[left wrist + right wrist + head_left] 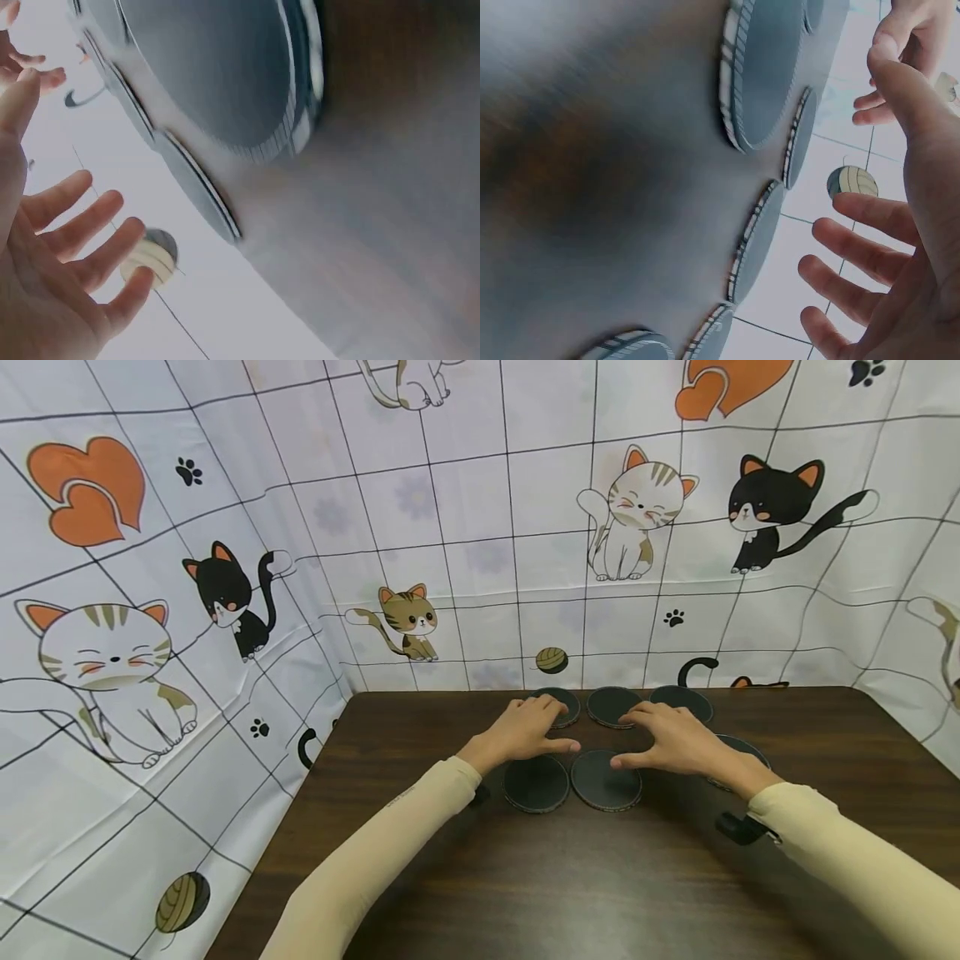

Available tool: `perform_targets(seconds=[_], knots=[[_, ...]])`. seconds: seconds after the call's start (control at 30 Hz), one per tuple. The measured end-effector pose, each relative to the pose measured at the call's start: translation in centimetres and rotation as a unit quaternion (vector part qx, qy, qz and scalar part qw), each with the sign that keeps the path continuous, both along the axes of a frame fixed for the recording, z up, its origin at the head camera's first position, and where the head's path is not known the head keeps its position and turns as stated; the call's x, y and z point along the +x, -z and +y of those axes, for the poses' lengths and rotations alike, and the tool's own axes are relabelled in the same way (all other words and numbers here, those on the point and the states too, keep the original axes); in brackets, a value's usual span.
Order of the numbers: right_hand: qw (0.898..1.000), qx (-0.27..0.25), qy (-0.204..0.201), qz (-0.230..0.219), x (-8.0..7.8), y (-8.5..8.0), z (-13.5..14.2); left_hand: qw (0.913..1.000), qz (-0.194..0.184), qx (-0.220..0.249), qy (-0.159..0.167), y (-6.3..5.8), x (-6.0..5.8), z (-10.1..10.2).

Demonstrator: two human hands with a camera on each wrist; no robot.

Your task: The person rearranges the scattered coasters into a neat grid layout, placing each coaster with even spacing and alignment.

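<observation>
a cat-printed sheet [480,552] is hanging behind the dark table [570,868]. pale sleeves [393,827] are stretching toward its far edge. the left hand [525,729] and right hand [672,739] are hovering, fingers spread and slightly bent, thumbs pointing toward each other. six dark discs [604,783] are lying beneath and around, three along the far edge.

A gap separates the left hand [528,731] from the right hand [675,739], both above the dark round discs [606,782]. Low passage lies across the table [570,877] nearer the person; a cat-print curtain [480,568] blocks the far side.
</observation>
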State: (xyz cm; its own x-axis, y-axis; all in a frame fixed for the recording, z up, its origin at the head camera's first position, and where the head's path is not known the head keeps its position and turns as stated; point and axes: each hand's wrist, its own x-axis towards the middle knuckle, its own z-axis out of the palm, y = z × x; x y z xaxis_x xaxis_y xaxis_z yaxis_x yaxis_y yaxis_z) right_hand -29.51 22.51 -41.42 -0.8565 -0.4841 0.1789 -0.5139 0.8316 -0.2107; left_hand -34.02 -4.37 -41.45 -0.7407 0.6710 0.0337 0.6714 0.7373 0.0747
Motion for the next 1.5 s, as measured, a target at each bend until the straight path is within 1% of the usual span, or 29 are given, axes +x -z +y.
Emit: perform_targets(seconds=[0.1, 0.17, 0.33, 0.43, 0.5, 0.6, 0.67, 0.73, 0.8, 0.9, 1.03, 1.2, 1.37, 1.5], knots=[[1.0, 0.0, 0.003, -0.007, -1.7, -0.7, -0.3, 0.9997, 0.0, 0.004, -0.025, -0.4, -1.8, -0.5], [1.0, 0.001, 0.006, -0.02, -2.8, -1.0, -0.7, 0.9992, -0.003, -0.003, -0.039, -0.6, -2.8, -0.8], [0.999, 0.011, 0.008, -0.044, -5.7, -1.1, -2.1, 0.9984, -0.011, -0.021, -0.051, -0.4, -4.6, -1.1], [0.998, 0.031, 0.007, -0.046, -7.2, -0.6, -3.1, 0.9971, -0.022, -0.026, -0.067, 0.1, -5.5, -1.3], [0.998, 0.049, 0.008, -0.047, -8.0, -0.2, -3.8, 0.9954, -0.032, -0.04, -0.081, 0.6, -6.1, -1.5], [0.997, 0.063, 0.006, -0.044, -8.9, 0.6, -5.0, 0.9912, -0.055, -0.057, -0.106, 1.8, -7.0, -2.2], [0.997, 0.066, 0.009, -0.044, -9.4, 1.1, -5.7, 0.9892, -0.067, -0.061, -0.116, 2.5, -7.4, -2.6], [0.997, 0.069, 0.013, -0.043, -9.7, 1.4, -6.2, 0.9879, -0.074, -0.059, -0.123, 3.0, -7.8, -3.0], [0.996, 0.07, 0.018, -0.047, -10.0, 1.7, -6.7, 0.9881, -0.073, -0.055, -0.124, 3.2, -8.0, -3.3], [0.995, 0.078, 0.025, -0.051, -10.4, 1.8, -7.1, 0.9891, -0.072, -0.048, -0.119, 3.0, -8.3, -3.4], [0.995, 0.077, 0.04, -0.059, -10.8, 2.1, -7.0, 0.9913, -0.069, -0.043, -0.104, 2.8, -8.6, -3.2], [0.994, 0.057, 0.044, -0.08, -11.1, 2.3, -6.6, 0.9919, -0.065, -0.046, -0.099, 2.9, -8.5, -3.0], [0.994, 0.033, 0.05, -0.093, -11.0, 2.7, -6.3, 0.9935, -0.055, -0.034, -0.093, 3.3, -8.5, -3.1], [0.994, 0.013, 0.054, -0.098, -10.9, 3.1, -6.5, 0.9934, -0.051, -0.032, -0.097, 3.6, -8.5, -3.4]])
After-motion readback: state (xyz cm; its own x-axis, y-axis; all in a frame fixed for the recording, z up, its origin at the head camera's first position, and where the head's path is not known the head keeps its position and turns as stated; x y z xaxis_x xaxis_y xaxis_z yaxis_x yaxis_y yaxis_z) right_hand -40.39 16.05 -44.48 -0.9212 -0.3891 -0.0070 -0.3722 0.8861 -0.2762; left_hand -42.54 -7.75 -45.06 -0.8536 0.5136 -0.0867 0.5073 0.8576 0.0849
